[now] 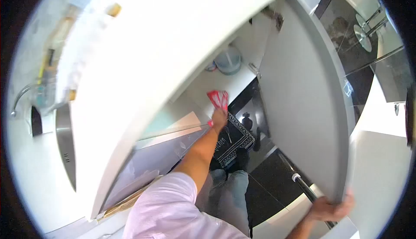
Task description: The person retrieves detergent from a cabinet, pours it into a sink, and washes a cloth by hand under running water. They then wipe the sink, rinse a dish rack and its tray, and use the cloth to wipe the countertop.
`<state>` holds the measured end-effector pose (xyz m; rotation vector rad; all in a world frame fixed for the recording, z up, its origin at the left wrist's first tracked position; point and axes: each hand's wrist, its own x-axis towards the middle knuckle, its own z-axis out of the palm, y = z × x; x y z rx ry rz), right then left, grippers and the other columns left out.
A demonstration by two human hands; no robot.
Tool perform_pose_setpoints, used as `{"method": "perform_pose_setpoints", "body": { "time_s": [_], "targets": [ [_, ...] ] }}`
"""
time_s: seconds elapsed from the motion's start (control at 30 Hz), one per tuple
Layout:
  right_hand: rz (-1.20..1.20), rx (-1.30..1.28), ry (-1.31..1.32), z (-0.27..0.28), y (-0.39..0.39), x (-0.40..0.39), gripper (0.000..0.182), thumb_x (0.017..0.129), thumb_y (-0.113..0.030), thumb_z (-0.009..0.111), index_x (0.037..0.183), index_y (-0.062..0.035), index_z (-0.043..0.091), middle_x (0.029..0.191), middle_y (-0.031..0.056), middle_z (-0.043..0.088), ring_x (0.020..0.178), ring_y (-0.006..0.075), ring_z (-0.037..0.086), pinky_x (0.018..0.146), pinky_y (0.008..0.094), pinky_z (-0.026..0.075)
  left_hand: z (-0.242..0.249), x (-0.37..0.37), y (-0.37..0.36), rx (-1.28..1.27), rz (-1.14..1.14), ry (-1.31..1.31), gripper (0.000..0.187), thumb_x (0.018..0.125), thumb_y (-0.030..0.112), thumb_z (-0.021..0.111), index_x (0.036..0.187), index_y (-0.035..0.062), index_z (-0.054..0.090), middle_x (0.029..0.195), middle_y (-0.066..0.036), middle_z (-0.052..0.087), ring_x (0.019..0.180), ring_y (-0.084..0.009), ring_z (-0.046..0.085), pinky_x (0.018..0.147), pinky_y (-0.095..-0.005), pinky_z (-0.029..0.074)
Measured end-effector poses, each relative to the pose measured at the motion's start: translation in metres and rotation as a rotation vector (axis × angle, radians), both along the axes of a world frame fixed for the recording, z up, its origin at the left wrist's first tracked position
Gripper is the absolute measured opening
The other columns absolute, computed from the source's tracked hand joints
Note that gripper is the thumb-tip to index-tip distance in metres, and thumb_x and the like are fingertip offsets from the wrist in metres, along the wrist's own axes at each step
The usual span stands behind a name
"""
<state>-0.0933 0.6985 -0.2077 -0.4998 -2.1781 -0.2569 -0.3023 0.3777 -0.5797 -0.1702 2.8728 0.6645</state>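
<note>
My left hand (219,118) is closed around a red packet (219,98) with pale printing, held at the opening of a white cabinet. The packet's contents cannot be made out. Off to the right, my right hand (333,208) grips the edge of the grey cabinet door (303,87), which stands swung out. Inside the cabinet sits a translucent round tub (228,60), with a small blue and red item (211,67) beside it.
A white countertop (125,61) curves over the cabinet, with a sink (66,148) and faucet (19,95) at left. Below lie a black patterned kitchen mat (234,137) and dark floor tiles (271,176). A pole (305,189) runs beneath the door. Metal stool bases (363,37) stand upper right.
</note>
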Motion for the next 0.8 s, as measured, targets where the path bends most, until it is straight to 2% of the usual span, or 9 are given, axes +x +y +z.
{"method": "perform_pose_setpoints", "body": {
  "time_s": [0.03, 0.1, 0.17, 0.23, 0.33, 0.53, 0.67, 0.73, 0.8],
  "targets": [
    [0.154, -0.290, 0.076, -0.012, -0.011, 0.015, 0.030, 0.088, -0.029, 0.047, 0.079, -0.0016, 0.055, 0.088, 0.0123, 0.060, 0.077, 0.0239, 0.059, 0.073, 0.0361, 0.049, 0.023, 0.025, 0.009, 0.119, 0.108, 0.008, 0.018, 0.076, 0.015, 0.055, 0.077, -0.0030, 0.059, 0.073, -0.026, 0.059, 0.077, -0.0406, 0.060, 0.069, -0.0481, 0.048],
    [0.604, -0.757, 0.222, 0.014, -0.071, 0.002, 0.028, 0.088, -0.031, 0.048, 0.081, -0.0034, 0.052, 0.088, 0.0140, 0.058, 0.085, 0.0292, 0.057, 0.073, 0.0394, 0.048, 0.105, 0.070, 0.013, 0.169, 0.033, -0.101, 0.020, 0.075, 0.015, 0.055, 0.078, -0.0051, 0.058, 0.079, -0.028, 0.059, 0.080, -0.0420, 0.059, 0.070, -0.0488, 0.048],
    [0.965, -0.779, -0.079, 0.036, -0.091, 0.004, 0.033, 0.080, -0.031, 0.060, 0.082, 0.0014, 0.057, 0.097, 0.0165, 0.058, 0.097, 0.0312, 0.054, 0.083, 0.0463, 0.043, 0.148, 0.122, -0.005, 0.127, -0.040, -0.161, 0.023, 0.076, 0.017, 0.056, 0.083, -0.0047, 0.058, 0.085, -0.027, 0.059, 0.082, -0.0421, 0.059, 0.071, -0.0492, 0.048],
    [1.163, -0.739, -0.286, 0.053, -0.116, -0.007, 0.036, 0.075, -0.033, 0.066, 0.084, 0.0007, 0.058, 0.100, 0.0154, 0.058, 0.105, 0.0306, 0.052, 0.088, 0.0465, 0.039, 0.247, 0.170, -0.022, 0.106, -0.008, -0.136, 0.025, 0.076, 0.019, 0.057, 0.091, -0.0021, 0.057, 0.088, -0.026, 0.059, 0.085, -0.0418, 0.058, 0.073, -0.0487, 0.047],
    [1.261, -0.738, -0.559, 0.079, -0.165, -0.030, 0.037, 0.074, -0.032, 0.065, 0.095, -0.0024, 0.058, 0.108, 0.0119, 0.056, 0.115, 0.0250, 0.046, 0.097, 0.0429, 0.031, 0.394, 0.210, -0.064, 0.064, -0.075, -0.332, 0.027, 0.075, 0.019, 0.057, 0.096, 0.0025, 0.057, 0.090, -0.023, 0.059, 0.085, -0.0396, 0.058, 0.074, -0.0473, 0.047],
    [1.446, -0.616, -0.566, 0.091, -0.236, -0.092, 0.041, 0.081, -0.038, 0.058, 0.107, -0.0063, 0.057, 0.119, 0.0091, 0.051, 0.119, 0.0227, 0.041, 0.098, 0.0419, 0.029, 0.560, 0.241, -0.108, -0.157, -0.193, -0.240, 0.023, 0.070, 0.015, 0.056, 0.090, 0.0028, 0.056, 0.085, -0.021, 0.059, 0.080, -0.0396, 0.058, 0.069, -0.0482, 0.045],
    [1.504, -0.491, -0.636, 0.104, -0.259, -0.117, 0.043, 0.082, -0.041, 0.055, 0.108, -0.0065, 0.058, 0.119, 0.0090, 0.051, 0.113, 0.0230, 0.045, 0.095, 0.0423, 0.031, 0.614, 0.252, -0.133, -0.006, -0.180, 0.057, 0.020, 0.070, 0.015, 0.060, 0.083, 0.0019, 0.055, 0.071, -0.019, 0.054, 0.068, -0.0370, 0.056, 0.064, -0.0433, 0.045],
    [1.525, -0.444, -0.675, 0.110, -0.258, -0.126, 0.044, 0.082, -0.041, 0.055, 0.109, -0.0066, 0.058, 0.119, 0.0089, 0.051, 0.112, 0.0231, 0.045, 0.094, 0.0426, 0.032, 0.664, 0.250, -0.136, 0.223, -0.075, -0.030, 0.018, 0.072, 0.015, 0.060, 0.081, 0.0008, 0.054, 0.073, -0.013, 0.057, 0.069, -0.0283, 0.058, 0.061, -0.0375, 0.044],
    [1.535, -0.696, -1.038, 0.117, -0.258, -0.139, 0.057, 0.080, -0.047, 0.055, 0.120, -0.0079, 0.050, 0.122, 0.0090, 0.049, 0.112, 0.0228, 0.046, 0.092, 0.0405, 0.035, 0.691, 0.252, -0.143, 0.444, 0.076, -0.001, 0.016, 0.073, 0.014, 0.061, 0.077, 0.0011, 0.052, 0.069, -0.007, 0.054, 0.066, -0.0197, 0.054, 0.059, -0.0322, 0.042]
  ]
}}
